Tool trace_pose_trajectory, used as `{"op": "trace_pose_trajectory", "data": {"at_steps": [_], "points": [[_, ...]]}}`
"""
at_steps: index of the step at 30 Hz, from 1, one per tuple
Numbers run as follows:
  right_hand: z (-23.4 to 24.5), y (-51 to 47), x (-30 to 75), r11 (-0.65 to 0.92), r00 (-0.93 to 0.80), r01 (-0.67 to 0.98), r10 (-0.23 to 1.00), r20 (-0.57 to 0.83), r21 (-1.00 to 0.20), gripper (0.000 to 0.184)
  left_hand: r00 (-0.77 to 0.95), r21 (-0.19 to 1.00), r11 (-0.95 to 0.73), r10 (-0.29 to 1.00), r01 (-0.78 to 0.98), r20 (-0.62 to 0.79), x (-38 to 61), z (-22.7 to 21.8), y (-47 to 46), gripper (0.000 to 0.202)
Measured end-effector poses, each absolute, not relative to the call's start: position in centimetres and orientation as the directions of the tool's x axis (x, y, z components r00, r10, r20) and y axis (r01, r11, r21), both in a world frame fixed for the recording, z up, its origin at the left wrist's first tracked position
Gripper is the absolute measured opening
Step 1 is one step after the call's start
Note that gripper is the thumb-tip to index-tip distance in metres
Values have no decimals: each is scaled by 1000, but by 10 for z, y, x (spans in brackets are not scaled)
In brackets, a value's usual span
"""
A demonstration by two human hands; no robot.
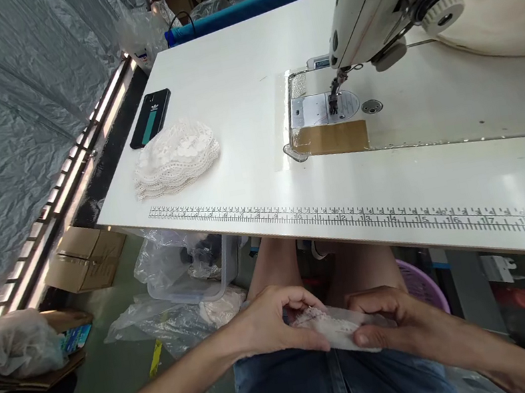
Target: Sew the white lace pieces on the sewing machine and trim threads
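Over my lap, both hands hold a folded piece of white lace fabric (pixel 337 327) with a sheer, scalloped look. My left hand (pixel 285 324) pinches its left end between thumb and fingers. At the right end, my right hand (pixel 390 319) grips it with the thumb on top. On the white table above lies a stack of white lace pieces (pixel 177 156) with wavy edges. The sewing machine (pixel 376 7) stands to the right, its presser foot (pixel 333 102) over the metal needle plate (pixel 306 111).
A black phone (pixel 150 118) lies beside the lace stack. A printed ruler (pixel 296 216) runs along the table's front edge. Below are a clear plastic bin (pixel 221 278), a cardboard box (pixel 84 258) and a purple basket (pixel 423 283). A blue roll (pixel 253 3) borders the back.
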State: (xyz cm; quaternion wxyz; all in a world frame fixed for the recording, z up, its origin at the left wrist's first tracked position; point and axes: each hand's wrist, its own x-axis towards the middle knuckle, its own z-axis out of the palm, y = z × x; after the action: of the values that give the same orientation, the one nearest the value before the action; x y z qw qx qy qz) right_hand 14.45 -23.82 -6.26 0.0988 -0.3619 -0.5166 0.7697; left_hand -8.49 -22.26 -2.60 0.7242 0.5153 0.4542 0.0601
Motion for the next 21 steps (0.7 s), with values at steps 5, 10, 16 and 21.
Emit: {"op": "trace_pose_trajectory", "data": {"at_steps": [5,10,16,21], "points": [[-64,-240,147,-436,-694,250,542,-474,-865,39,459,756,510,601,410,-654,-80,-31,-227,37],[-62,-241,147,-379,-678,264,581,-450,-887,39,414,727,595,600,341,-685,-77,-38,-232,36],[-57,-242,147,-245,-655,303,649,-388,-921,39,369,668,706,572,234,-733,-74,-42,-237,40],[-56,-241,148,-233,-659,290,654,-370,-928,40,359,681,711,598,175,-716,-70,-38,-236,37]]}}
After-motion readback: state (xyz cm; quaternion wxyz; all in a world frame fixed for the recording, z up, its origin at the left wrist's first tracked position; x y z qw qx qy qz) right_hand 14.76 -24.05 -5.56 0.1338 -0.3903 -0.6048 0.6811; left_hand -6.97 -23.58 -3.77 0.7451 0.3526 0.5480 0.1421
